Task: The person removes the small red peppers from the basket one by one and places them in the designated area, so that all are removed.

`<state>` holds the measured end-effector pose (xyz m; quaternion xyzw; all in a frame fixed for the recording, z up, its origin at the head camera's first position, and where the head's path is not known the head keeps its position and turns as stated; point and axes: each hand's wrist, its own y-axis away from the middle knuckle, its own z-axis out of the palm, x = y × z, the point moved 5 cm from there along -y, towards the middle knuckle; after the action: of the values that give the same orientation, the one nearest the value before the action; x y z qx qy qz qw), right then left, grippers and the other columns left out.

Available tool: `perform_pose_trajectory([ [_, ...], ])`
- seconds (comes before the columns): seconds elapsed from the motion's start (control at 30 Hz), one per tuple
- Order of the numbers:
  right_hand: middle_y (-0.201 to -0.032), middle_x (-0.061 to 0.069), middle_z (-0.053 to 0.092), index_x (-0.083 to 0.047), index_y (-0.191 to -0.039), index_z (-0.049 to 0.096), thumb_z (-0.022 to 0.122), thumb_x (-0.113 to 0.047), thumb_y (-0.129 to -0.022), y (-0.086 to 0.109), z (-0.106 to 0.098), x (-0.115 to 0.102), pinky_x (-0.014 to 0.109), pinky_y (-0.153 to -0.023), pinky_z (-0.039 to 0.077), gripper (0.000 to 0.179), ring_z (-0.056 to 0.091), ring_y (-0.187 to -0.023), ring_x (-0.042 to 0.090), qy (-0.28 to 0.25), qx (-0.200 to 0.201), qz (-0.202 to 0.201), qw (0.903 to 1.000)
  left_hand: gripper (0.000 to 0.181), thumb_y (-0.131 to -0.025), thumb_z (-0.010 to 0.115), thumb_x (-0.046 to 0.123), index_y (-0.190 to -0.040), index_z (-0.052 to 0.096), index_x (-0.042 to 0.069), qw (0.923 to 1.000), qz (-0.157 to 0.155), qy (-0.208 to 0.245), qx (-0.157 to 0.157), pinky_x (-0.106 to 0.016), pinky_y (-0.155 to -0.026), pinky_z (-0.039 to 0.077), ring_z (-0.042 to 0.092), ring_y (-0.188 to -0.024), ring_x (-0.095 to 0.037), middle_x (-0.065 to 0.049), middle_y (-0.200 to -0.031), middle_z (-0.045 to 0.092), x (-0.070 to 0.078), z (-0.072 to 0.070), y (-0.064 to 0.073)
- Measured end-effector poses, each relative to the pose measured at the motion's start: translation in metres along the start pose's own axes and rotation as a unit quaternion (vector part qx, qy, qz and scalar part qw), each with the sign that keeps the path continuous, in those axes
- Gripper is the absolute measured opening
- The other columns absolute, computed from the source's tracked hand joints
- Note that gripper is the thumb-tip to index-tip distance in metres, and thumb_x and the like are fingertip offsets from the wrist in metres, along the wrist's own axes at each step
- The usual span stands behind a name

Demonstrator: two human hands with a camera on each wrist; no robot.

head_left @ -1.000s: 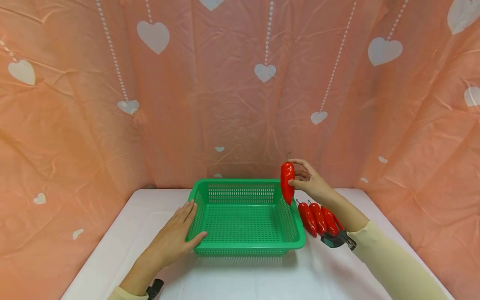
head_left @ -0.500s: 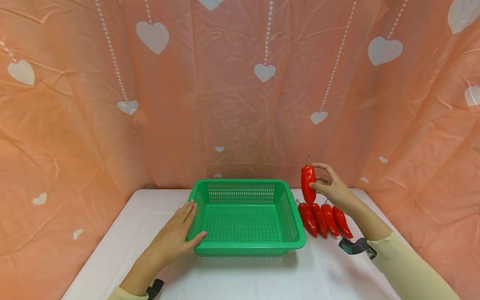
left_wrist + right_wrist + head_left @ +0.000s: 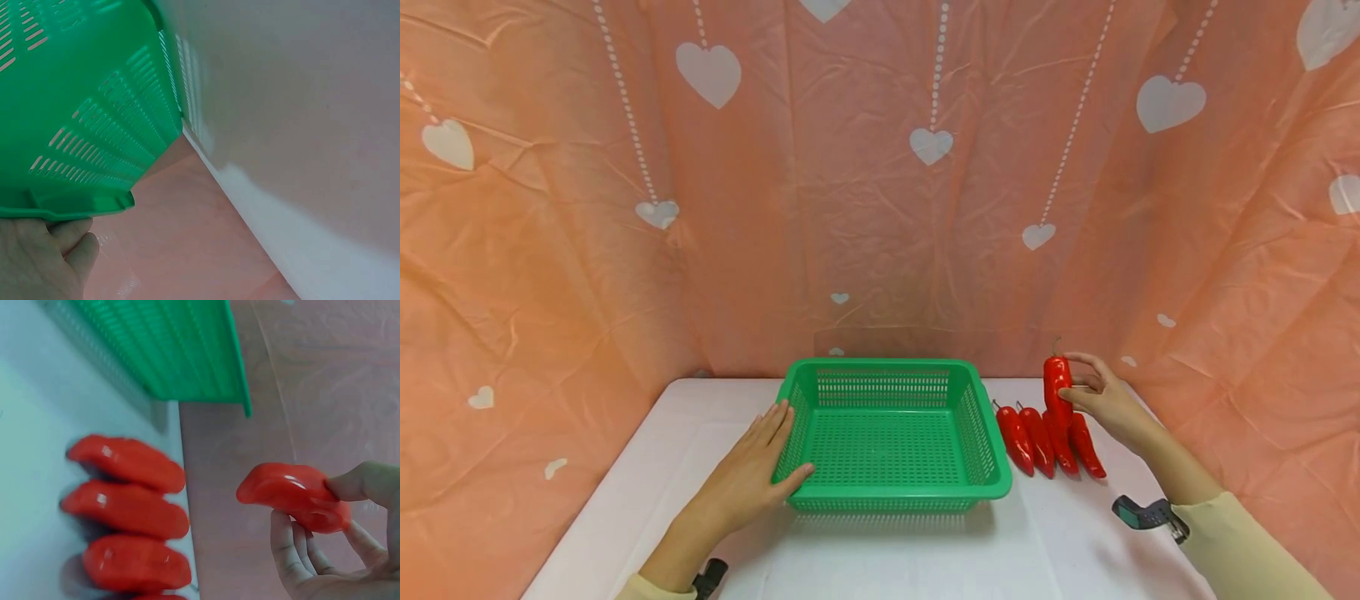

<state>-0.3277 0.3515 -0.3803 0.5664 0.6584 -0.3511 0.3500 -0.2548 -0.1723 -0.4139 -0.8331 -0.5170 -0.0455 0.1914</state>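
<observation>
My right hand (image 3: 1108, 400) pinches a glossy red pepper (image 3: 1057, 387) between thumb and fingers, its green stem upward. In the head view this pepper hangs over a row of several more red peppers (image 3: 1017, 437) lying on the table. The right wrist view shows the held pepper (image 3: 294, 494) raised beside that row. My left hand (image 3: 752, 467) rests at the left rim of a green plastic basket (image 3: 895, 492), fingers straight along the side, thumb across the rim near the front corner. Part of that hand (image 3: 37, 256) shows against the rim in the left wrist view.
The basket stands mid-table with no pepper inside. Its right rim is close to the nearest pepper of the row. A white cloth covers the table (image 3: 880, 558). A pinkish-orange curtain (image 3: 880, 250) with white hearts hangs behind and at both sides.
My right hand has carried the pepper from above the basket's right rim rightward and lower, over the right part of the row. The left hand and basket have stayed put.
</observation>
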Motion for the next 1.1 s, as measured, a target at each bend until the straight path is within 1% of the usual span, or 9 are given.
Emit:
perform_pose_trajectory([
  [0.1,-0.154,0.038,0.043,-0.005,-0.167,0.02,0.065,-0.021,-0.108,0.002,-0.006,0.01,0.058,-0.102,0.059,0.076,0.052,-0.135,0.055,0.013,0.007,0.0,0.9999,0.092,-0.107,0.057,0.058,-0.166,0.028,-0.006,1.0,0.001,-0.001,0.001,-0.057,-0.132,0.021,0.02,-0.164,-0.039,-0.023,-0.175,0.025,-0.001,0.0,0.0],
  [0.23,-0.152,0.038,0.042,-0.001,-0.166,0.02,0.064,-0.019,-0.109,0.002,-0.014,0.022,0.041,-0.094,0.065,0.075,0.051,-0.134,0.056,0.011,0.011,0.0,0.9999,0.092,-0.107,0.057,0.058,-0.166,0.028,-0.007,1.0,0.003,-0.002,0.004,-0.057,-0.132,0.021,0.021,-0.164,-0.039,-0.023,-0.175,0.025,-0.001,0.001,0.0],
  [0.33,-0.149,0.039,0.044,0.0,-0.165,0.02,0.063,-0.017,-0.109,0.003,-0.02,0.032,0.037,-0.091,0.066,0.073,0.055,-0.131,0.052,0.012,0.013,0.004,0.9998,0.092,-0.107,0.056,0.059,-0.166,0.029,-0.007,1.0,0.003,-0.003,0.006,-0.057,-0.132,0.021,0.021,-0.164,-0.039,-0.023,-0.175,0.025,-0.001,0.001,0.0],
  [0.47,-0.147,0.041,0.047,0.001,-0.164,0.021,0.062,-0.016,-0.109,0.006,-0.026,0.041,0.045,-0.094,0.065,0.071,0.06,-0.126,0.046,0.023,0.014,0.014,0.9995,0.091,-0.107,0.059,0.056,-0.165,0.029,-0.007,1.0,0.005,-0.004,0.007,-0.057,-0.132,0.021,0.021,-0.163,-0.039,-0.023,-0.175,0.026,0.0,0.001,-0.001],
  [0.53,-0.145,0.042,0.048,0.002,-0.164,0.021,0.062,-0.016,-0.109,0.008,-0.028,0.044,0.045,-0.094,0.065,0.07,0.062,-0.124,0.044,0.025,0.014,0.016,0.9995,0.09,-0.107,0.06,0.054,-0.165,0.03,-0.008,0.9999,0.006,-0.004,0.007,-0.057,-0.132,0.021,0.021,-0.163,-0.039,-0.024,-0.174,0.026,0.0,0.001,-0.001],
  [0.67,-0.146,0.042,0.046,0.002,-0.163,0.02,0.062,-0.017,-0.109,0.012,-0.032,0.052,0.043,-0.094,0.065,0.071,0.06,-0.125,0.047,0.029,0.013,0.02,0.9993,0.089,-0.106,0.063,0.051,-0.164,0.03,-0.008,0.9999,0.007,-0.007,0.009,-0.056,-0.132,0.021,0.022,-0.163,-0.039,-0.024,-0.174,0.027,0.0,0.002,-0.001],
  [0.87,-0.149,0.041,0.041,0.004,-0.161,0.022,0.065,-0.016,-0.108,0.014,-0.038,0.064,0.044,-0.091,0.066,0.071,0.053,-0.129,0.055,0.034,0.017,0.021,0.9991,0.09,-0.106,0.061,0.052,-0.164,0.031,-0.008,0.9999,0.007,-0.01,0.011,-0.056,-0.132,0.021,0.022,-0.163,-0.039,-0.024,-0.174,0.027,0.001,0.001,-0.001],
  [0.97,-0.148,0.042,0.04,0.004,-0.161,0.022,0.064,-0.014,-0.108,0.013,-0.041,0.07,0.042,-0.087,0.067,0.07,0.051,-0.128,0.055,0.034,0.017,0.022,0.999,0.09,-0.107,0.061,0.053,-0.164,0.031,-0.008,0.9999,0.007,-0.009,0.011,-0.056,-0.132,0.021,0.022,-0.163,-0.039,-0.024,-0.174,0.027,0.001,0.0,-0.001],
  [1.1,-0.147,0.043,0.041,0.006,-0.162,0.019,0.062,-0.016,-0.109,0.014,-0.045,0.08,0.042,-0.087,0.067,0.072,0.053,-0.127,0.053,0.046,0.004,0.041,0.9981,0.089,-0.106,0.061,0.053,-0.164,0.031,-0.008,0.9999,0.007,-0.008,0.012,-0.056,-0.132,0.021,0.022,-0.163,-0.039,-0.024,-0.174,0.026,0.002,0.0,-0.001],
])
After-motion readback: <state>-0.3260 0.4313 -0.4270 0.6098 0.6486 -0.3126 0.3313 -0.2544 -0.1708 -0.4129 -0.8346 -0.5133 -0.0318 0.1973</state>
